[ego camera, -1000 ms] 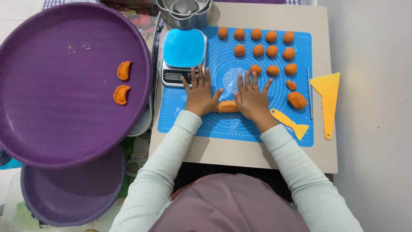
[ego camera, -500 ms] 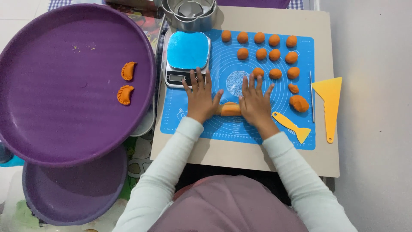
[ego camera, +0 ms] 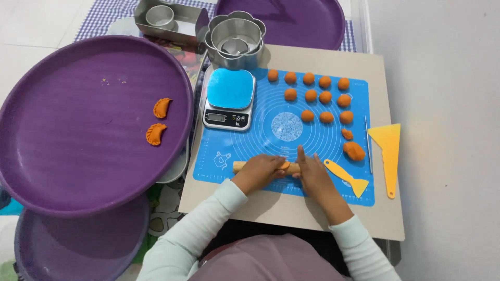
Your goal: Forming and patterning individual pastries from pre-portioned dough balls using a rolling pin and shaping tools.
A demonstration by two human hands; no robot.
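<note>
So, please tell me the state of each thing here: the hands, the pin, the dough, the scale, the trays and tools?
Left hand: flat on the rolling pin.
Right hand: flat on the pin, fingers spread.
Rolling pin: lying across the blue mat, orange dough under it.
Dough balls: unrolled, in rows.
Scale: nothing on its plate.
Large purple tray: holds two folded pastries.
Yellow scraper: lying unused beside the mat.
</note>
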